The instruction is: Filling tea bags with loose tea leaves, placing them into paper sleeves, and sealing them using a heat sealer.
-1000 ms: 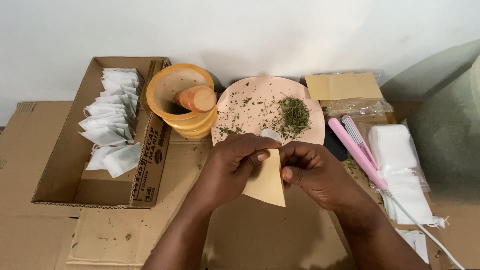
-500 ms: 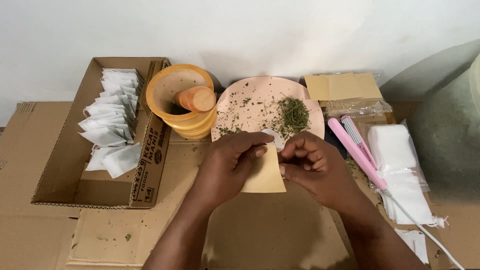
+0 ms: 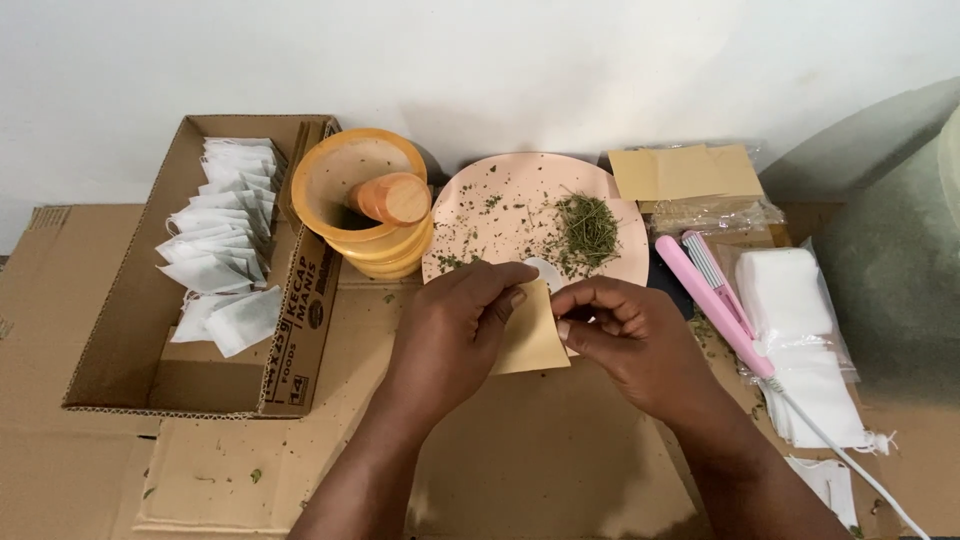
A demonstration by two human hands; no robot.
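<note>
Head view, grip: my left hand [image 3: 455,325] and right hand [image 3: 625,340] both pinch the small tan paper envelope [image 3: 532,335], one at each upper corner.
Change: over the last second I have drawn the envelope up from a hanging tilt to sit closer to the plate's near rim; it looks ready for filling.
Spoon: small white plastic spoon [image 3: 546,270] just above the envelope.
Plate: round pink plate [image 3: 480,190] holds scattered dried green herb [image 3: 587,228].
Mortar: orange wooden mortar [image 3: 345,170] holds its pestle.
Box: brown cardboard box [image 3: 120,340] holds white filter sachets [image 3: 222,240].
</note>
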